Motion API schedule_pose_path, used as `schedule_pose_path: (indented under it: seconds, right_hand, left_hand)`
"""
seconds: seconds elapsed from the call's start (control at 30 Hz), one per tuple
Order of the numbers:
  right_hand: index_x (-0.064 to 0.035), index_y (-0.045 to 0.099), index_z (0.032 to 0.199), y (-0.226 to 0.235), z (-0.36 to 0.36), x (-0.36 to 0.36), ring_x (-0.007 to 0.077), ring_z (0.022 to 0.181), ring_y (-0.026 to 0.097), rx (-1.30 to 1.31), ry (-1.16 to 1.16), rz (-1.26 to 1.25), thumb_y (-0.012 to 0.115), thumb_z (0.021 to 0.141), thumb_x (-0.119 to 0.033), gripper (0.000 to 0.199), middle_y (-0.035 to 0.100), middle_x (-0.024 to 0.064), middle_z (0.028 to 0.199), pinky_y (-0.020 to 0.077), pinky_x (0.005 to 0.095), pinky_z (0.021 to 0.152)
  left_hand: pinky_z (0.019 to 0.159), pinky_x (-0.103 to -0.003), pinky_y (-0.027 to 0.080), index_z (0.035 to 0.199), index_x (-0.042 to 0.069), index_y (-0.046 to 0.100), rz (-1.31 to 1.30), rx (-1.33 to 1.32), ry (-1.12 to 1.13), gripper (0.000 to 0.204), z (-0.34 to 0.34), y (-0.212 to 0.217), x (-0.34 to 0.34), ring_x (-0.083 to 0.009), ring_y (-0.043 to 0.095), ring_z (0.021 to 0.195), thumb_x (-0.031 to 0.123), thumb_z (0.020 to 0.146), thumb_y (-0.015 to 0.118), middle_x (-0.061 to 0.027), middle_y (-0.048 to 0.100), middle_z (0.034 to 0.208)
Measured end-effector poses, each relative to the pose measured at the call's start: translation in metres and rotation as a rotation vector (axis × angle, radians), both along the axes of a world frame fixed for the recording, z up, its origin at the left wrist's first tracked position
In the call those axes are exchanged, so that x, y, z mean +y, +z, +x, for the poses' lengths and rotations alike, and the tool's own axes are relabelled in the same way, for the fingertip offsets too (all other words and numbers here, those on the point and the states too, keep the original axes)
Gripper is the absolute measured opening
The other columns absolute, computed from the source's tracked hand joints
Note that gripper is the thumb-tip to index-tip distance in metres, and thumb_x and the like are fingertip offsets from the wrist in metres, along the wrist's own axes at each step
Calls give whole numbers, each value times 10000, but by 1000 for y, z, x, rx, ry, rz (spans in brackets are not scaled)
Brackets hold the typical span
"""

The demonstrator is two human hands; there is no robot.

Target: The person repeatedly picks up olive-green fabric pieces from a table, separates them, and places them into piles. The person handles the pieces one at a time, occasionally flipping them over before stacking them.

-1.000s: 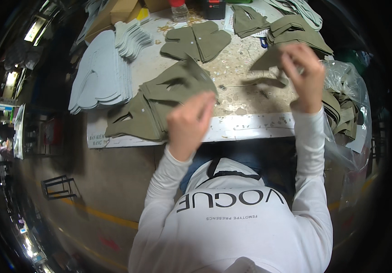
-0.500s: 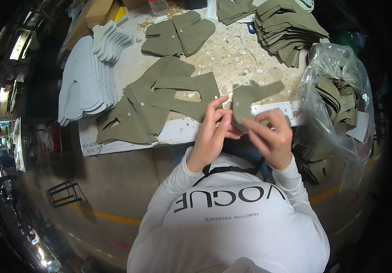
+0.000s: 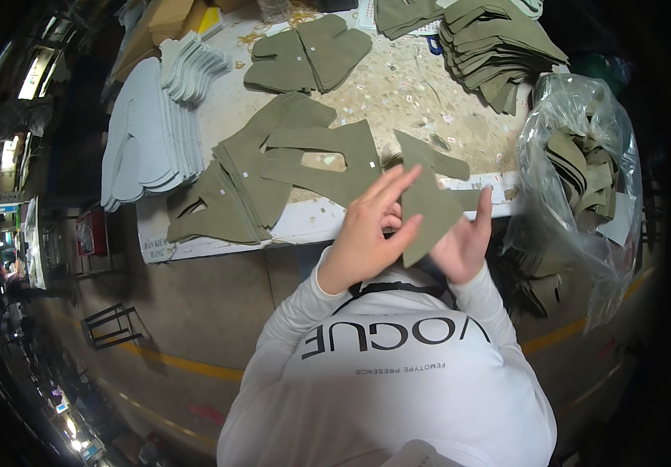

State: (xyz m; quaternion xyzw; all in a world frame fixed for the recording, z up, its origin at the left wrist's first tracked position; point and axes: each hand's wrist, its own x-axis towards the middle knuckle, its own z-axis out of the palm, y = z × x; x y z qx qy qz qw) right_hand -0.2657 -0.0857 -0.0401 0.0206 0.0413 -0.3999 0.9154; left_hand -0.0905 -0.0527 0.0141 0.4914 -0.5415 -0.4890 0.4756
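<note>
Pale worktable: over its near edge, olive piece stands between left hand, fingers at its edge, pinch unclear, and right hand, thumb spread, fingers hidden; probably light, flexible, best held mid-body.

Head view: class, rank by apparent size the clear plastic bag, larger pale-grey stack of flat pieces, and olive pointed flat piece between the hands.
1. Clear plastic bag
2. Larger pale-grey stack
3. Olive pointed flat piece
</note>
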Motion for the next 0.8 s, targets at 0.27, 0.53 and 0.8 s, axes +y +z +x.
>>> schedule_pose_path:
  seconds: [0.27,0.53,0.8]
  right_hand:
    - [-78,390,1363,4,-1,-89,317,1393,328,132,-85,-71,559,951,-376,536,351,222,1479,284,488,1134]
    - [-65,445,1399,27,-10,-127,283,1237,511,1241,-663,-736,637,912,-204,541,525,188,1352,385,422,1078]
    - [-29,720,931,24,11,-165,309,979,598,2260,-321,-1861,673,844,-275,266,661,136,972,516,389,852]
  left_hand:
    - [645,-239,534,1386,-5,479,13,-235,65,572,3,-38,-31,-100,592,719,-7,843,656,-252,454,1404]
    - [663,-202,534,1362,0,502,-30,-223,146,547,0,-40,-28,-66,582,745,-61,838,644,-141,463,1338]
    - [711,-224,570,1225,-25,606,-46,-237,182,403,5,-35,-21,-102,655,848,-65,828,659,-121,548,1232]
